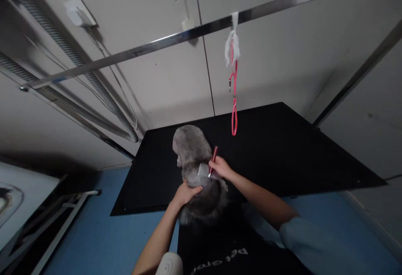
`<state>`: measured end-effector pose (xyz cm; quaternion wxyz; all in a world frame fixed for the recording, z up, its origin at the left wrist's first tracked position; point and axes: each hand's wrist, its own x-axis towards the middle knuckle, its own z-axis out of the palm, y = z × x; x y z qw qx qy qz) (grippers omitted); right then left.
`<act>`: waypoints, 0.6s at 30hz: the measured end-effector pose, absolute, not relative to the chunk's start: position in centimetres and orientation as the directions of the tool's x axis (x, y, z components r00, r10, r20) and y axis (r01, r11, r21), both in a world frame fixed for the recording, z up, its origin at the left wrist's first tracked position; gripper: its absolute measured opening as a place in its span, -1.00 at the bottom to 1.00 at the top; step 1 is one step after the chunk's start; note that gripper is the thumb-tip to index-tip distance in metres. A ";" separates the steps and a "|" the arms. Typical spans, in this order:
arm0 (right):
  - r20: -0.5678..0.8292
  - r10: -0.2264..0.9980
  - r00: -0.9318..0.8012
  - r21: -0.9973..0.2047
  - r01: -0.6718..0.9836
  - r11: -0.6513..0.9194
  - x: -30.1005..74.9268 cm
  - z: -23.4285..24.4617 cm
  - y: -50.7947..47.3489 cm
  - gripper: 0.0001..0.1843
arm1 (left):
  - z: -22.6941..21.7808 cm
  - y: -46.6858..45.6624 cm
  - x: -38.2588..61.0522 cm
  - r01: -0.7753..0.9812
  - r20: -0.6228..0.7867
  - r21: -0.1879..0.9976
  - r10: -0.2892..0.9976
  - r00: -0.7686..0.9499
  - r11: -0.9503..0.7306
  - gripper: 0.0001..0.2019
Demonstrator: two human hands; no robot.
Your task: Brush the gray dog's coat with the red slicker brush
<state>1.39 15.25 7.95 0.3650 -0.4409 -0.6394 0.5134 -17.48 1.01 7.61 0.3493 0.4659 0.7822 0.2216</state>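
Note:
A grey, short-furred animal is on the black table, close to its near edge; whether it is a cat or a dog I cannot tell. My left hand holds its side, the thumb lying across the fur and the other fingers mostly hidden. In my right hand is a slicker brush with a dark red handle. Its pale, wide head, a little blurred, rests on or just over the animal's back, ahead of my left thumb.
The black tabletop stands against the wall. A metal bar crosses above it, with a pink loop leash hanging from a white cloth tie. Grey ribbed hoses run down at left, near a white tub.

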 end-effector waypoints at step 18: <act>-0.002 0.913 -0.409 -0.831 0.508 0.226 0.6 11.7 16.4 -0.85 | 7.2 -0.1 -14.7 0.559 -0.305 0.633 0.836 -0.455 0.535 -0.27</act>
